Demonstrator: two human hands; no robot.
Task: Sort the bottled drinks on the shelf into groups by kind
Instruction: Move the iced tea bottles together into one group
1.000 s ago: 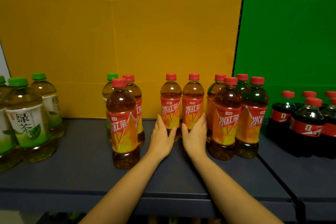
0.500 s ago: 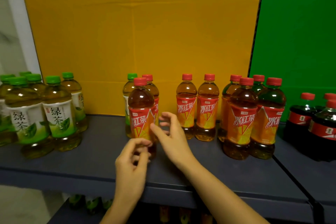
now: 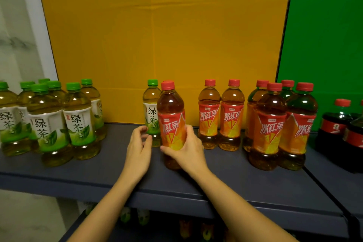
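The right hand [image 3: 188,151] has its fingers wrapped round the label of a red tea [image 3: 170,112], which stands upright at the middle of the shelf [image 3: 225,179]. The left hand [image 3: 137,149] hovers at its 9 o'clock, fingers loosely curled and holding nothing, just beside a lone green tea [image 3: 151,104] at the red tea's 11 o'clock. More green teas [image 3: 45,122] cluster far out at 9 o'clock. Other red teas [image 3: 275,124] stand at 3 o'clock, with colas [image 3: 337,124] beyond them.
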